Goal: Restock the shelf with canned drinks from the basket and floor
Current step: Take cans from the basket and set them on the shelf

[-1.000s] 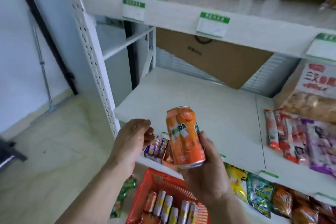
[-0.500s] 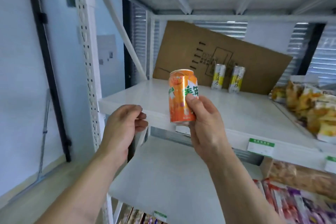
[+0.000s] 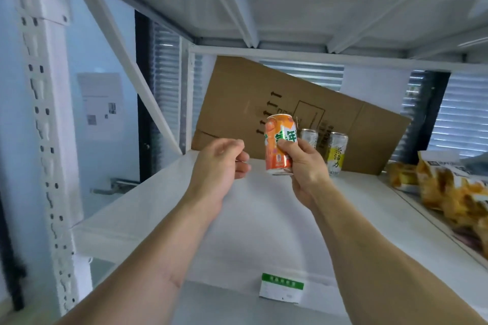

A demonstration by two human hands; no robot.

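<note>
Green-and-white paper price tag (image 3: 281, 288) on front edge of white metal shelf (image 3: 148, 208).

Left hand (image 3: 220, 166) over shelf, fingers loosely curled, holds nothing.

Right hand (image 3: 303, 163) grips orange drink can (image 3: 280, 144), upright, in air above shelf middle.

Two slim yellow-white cans (image 3: 335, 153) stand at back edge, against brown cardboard sheet (image 3: 290, 111).

Set orange can down flat beside them, gently, no bumping.

bright, even daylight through the rear blinds (image 3: 459, 111); soft overall, with wide-angle bending at the edges.
</note>
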